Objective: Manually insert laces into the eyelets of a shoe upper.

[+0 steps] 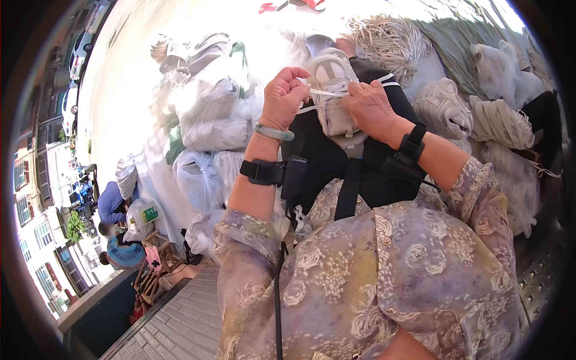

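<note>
A pale beige shoe upper (336, 120) with a mesh front lies across the black cloth (318, 150) on my lap. Over it a white shoelace (326, 93) is stretched between my two hands. My left hand (283, 99), at the shoe's left side, pinches one part of the lace between thumb and fingers; a loose stretch of lace hangs below it. My right hand (373, 108) rests over the shoe's right edge, its fingers closed on the lace too. The lace ends inside my fingers are hidden.
Beyond the shoe lies a heap of cream laces (390, 45). Bagged pale shoe uppers (216, 123) are piled to the left, and stacked uppers (444, 108) to the right. Far left, people (125, 252) sit near a wooden stool (159, 243).
</note>
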